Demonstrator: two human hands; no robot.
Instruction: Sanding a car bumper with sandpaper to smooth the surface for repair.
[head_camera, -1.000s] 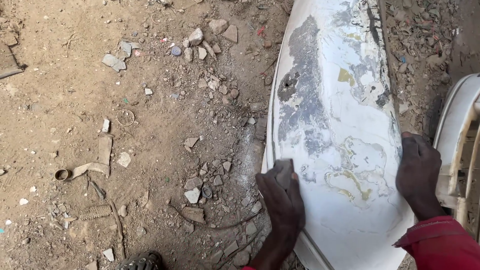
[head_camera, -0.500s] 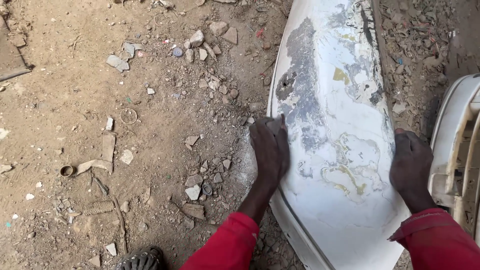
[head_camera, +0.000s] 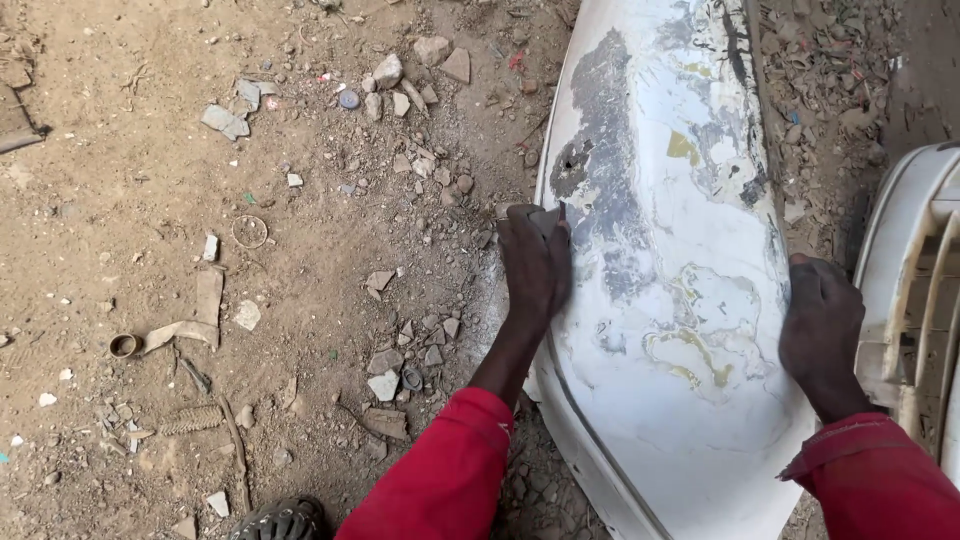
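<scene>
The white car bumper (head_camera: 680, 300), its paint worn to grey patches, lay on the dirt ground (head_camera: 150, 250). The left hand (head_camera: 535, 265) pressed a sanding pad (head_camera: 548, 220) flat against its edge; the right hand (head_camera: 820, 325) lay open on the far edge, apparently steadying it

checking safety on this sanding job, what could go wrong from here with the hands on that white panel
1. The left hand presses a small grey sanding piece near the white body panel's edge; a slip could scrape the fingers on the rim.
2. The panel lies on loose dirt and stones, steadied only by the right hand, so it may shift.
3. Bare hands and patchy, flaking paint: dust and chips could irritate skin.
</scene>
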